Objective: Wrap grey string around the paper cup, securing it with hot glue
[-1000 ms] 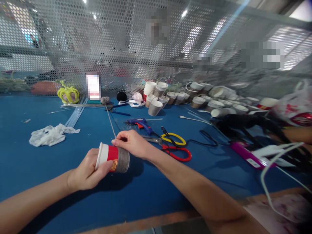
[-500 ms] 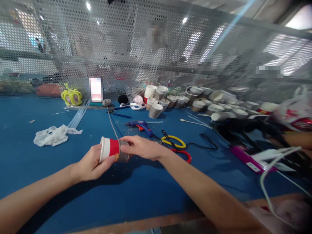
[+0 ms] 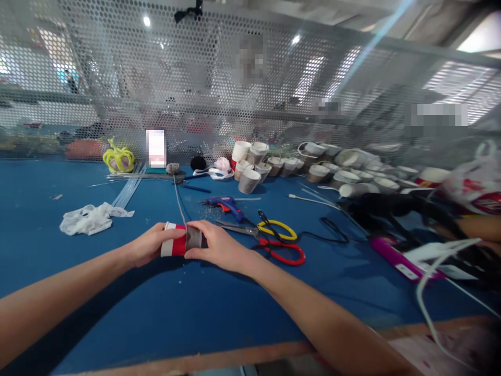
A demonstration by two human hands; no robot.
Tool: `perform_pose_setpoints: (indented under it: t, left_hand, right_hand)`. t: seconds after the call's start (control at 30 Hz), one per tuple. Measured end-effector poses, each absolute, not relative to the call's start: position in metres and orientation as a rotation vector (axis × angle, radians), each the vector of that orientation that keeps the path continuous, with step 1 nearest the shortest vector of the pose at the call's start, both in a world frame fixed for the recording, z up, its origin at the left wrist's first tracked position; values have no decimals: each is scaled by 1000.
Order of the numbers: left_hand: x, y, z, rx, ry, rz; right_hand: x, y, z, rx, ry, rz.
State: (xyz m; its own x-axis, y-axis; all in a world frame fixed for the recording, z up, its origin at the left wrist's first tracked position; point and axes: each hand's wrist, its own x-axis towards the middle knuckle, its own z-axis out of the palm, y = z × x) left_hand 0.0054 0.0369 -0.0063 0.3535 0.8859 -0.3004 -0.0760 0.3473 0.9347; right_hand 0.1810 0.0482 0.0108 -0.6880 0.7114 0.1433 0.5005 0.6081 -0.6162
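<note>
A red and white paper cup lies sideways between my hands, its rim to the left. Grey yarn is wound in a band around its lower part. My left hand grips the rim end, thumb over the red section. Around the base end, my right hand is closed on the wound part. From the cup a strand of yarn runs back to a small grey yarn ball. Just beyond my right hand are scissors with yellow and red handles.
Behind the scissors lies a blue glue gun. Several wrapped cups stand at the back right. White lace and a yellow woven piece are on the left. A purple box and cables lie at right, before a mesh partition.
The cup has turned in my hands, and my left thumb has moved onto the red section. My right hand has shifted its hold around the base. More of the scissors shows.
</note>
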Motion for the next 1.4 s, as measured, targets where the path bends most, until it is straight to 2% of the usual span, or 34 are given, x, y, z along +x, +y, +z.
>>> perform_pose_setpoints:
  t: [0.27, 0.53, 0.63, 0.73, 0.87, 1.17, 1.4]
  left_hand:
    - [14, 23, -14, 1291, 1052, 832]
    - [22, 22, -15, 1226, 1188, 930]
    - [22, 21, -13, 1178, 1215, 932]
    - [20, 19, -10, 1183, 1224, 906]
    - [15, 18, -9, 1261, 1216, 882]
    - [15, 18, -9, 1346, 1198, 866]
    - [14, 20, -9, 1373, 1205, 851]
  right_hand:
    - [177, 52, 11, -816, -2359, 938]
    - [173, 43, 14, -776, -2279, 1020]
    - [179, 51, 20, -908, -2262, 880]
    - [194, 74, 27, -1392, -2217, 458]
    - [216, 111, 27, -1682, -2154, 306]
    - [224, 144, 1, -1968, -2108, 510]
    - [224, 118, 23, -1656, -1957, 836]
